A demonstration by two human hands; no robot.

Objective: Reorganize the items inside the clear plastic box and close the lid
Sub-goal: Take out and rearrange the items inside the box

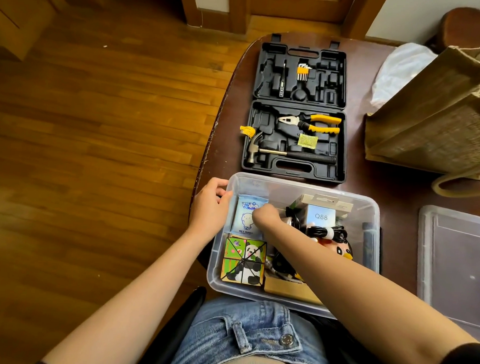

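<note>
Left hand (211, 205) grips box (368, 211) rim | right hand (265, 216) inside, on wipes (245, 217)

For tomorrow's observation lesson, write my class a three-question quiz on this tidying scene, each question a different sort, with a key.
1. True or false: the lid is already on the clear plastic box.
2. Which item is the right hand touching? A) wet wipes pack B) panda puzzle C) hammer
3. Fill in: the left hand grips the box's far-left ____.

Key
1. False; it lies on the table to the box's right.
2. A
3. Corner (rim)
</note>
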